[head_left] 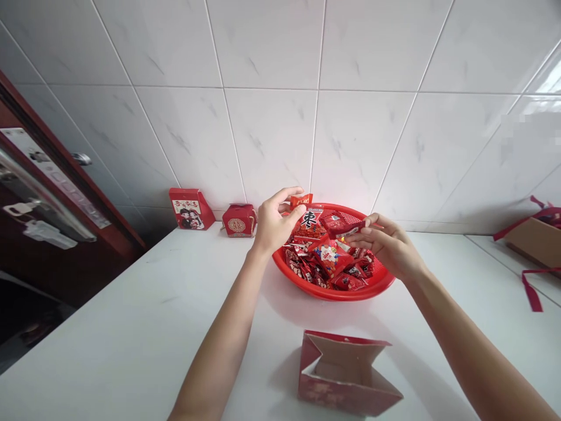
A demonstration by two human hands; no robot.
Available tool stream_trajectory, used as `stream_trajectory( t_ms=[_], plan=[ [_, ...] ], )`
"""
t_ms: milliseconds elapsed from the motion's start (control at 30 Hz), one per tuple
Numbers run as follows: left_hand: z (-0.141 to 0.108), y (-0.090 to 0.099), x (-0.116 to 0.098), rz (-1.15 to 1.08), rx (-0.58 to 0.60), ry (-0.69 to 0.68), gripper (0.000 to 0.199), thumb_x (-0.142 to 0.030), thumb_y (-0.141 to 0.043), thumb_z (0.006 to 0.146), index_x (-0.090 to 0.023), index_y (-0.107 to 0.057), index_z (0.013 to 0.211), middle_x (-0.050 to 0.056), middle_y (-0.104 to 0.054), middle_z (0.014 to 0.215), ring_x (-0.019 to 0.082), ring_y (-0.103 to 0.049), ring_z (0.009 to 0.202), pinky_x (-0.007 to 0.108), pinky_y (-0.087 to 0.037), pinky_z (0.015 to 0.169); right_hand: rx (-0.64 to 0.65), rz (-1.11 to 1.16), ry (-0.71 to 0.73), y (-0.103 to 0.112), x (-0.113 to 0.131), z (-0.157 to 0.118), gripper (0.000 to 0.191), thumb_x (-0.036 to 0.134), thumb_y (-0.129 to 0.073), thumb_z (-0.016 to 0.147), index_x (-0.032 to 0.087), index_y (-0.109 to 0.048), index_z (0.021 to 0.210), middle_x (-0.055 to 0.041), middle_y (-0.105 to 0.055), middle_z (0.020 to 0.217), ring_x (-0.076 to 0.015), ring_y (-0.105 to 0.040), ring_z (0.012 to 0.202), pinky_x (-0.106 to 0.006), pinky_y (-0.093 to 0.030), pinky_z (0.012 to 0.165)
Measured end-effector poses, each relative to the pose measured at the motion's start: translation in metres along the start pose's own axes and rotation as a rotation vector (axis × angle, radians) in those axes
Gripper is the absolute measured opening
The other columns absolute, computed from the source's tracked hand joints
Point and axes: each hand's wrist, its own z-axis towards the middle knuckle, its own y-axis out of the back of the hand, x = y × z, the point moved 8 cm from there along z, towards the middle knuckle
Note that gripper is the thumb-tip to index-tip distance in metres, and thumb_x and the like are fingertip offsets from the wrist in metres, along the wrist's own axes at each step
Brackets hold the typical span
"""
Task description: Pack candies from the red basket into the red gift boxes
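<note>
My left hand point(280, 219) is closed on a small orange-red snack packet point(301, 200), held over the back left of a round red plastic basket point(346, 294). A dark red wrapped packet point(347, 230) is pinched in the fingers of my right hand point(390, 242), above the basket's right side. Inside the basket lie many red wrapped sweets and snacks, among them a larger date packet point(309, 221) and a red packet with a white label point(331, 255). Nearer to me stands a red paper gift box point(350, 397) with its top open and its inside bare.
Against the tiled wall point(272, 134) at the back left stand a red box with a cartoon couple point(190, 209) and a small red box with a gold emblem point(239, 221). A brown cardboard box point(534, 240) with red ribbons sits at the right. A door with keys point(39, 225) is at the left.
</note>
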Motion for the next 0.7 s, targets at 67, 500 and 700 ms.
stream_trajectory(
  t_ms=[67,500,700],
  plan=[
    [-0.002,-0.007,-0.002,0.002,0.032,0.015,0.032,-0.023,-0.071,0.080,-0.020,-0.075,0.111,0.007,-0.078,0.118,0.015,-0.073,0.078,0.027,-0.060,0.072,-0.014,0.078,0.031,-0.002,0.010,-0.003,0.030,0.037,-0.091,0.072,0.024,-0.065,0.079,0.0025,-0.074,0.071,-0.0169,-0.076,0.070,-0.028,-0.061,0.071],
    [-0.020,-0.042,-0.012,-0.076,0.328,0.134,0.019,-0.023,-0.074,0.083,-0.020,-0.080,0.100,0.008,-0.080,0.112,0.022,-0.076,0.090,0.036,-0.062,0.084,-0.218,-0.204,0.368,-0.004,0.030,-0.015,0.031,0.035,-0.088,0.076,0.024,-0.063,0.062,-0.0052,-0.080,0.094,-0.0225,-0.074,0.080,-0.041,-0.062,0.073],
    [-0.021,-0.040,-0.009,-0.183,0.374,0.240,0.024,-0.024,-0.079,0.079,-0.020,-0.079,0.103,0.008,-0.080,0.112,0.020,-0.076,0.087,0.034,-0.063,0.077,-0.220,-0.279,0.465,-0.015,0.035,-0.021,0.024,0.030,-0.085,0.081,0.024,-0.063,0.073,-0.0057,-0.078,0.100,-0.0249,-0.073,0.098,-0.045,-0.062,0.088]
  ],
)
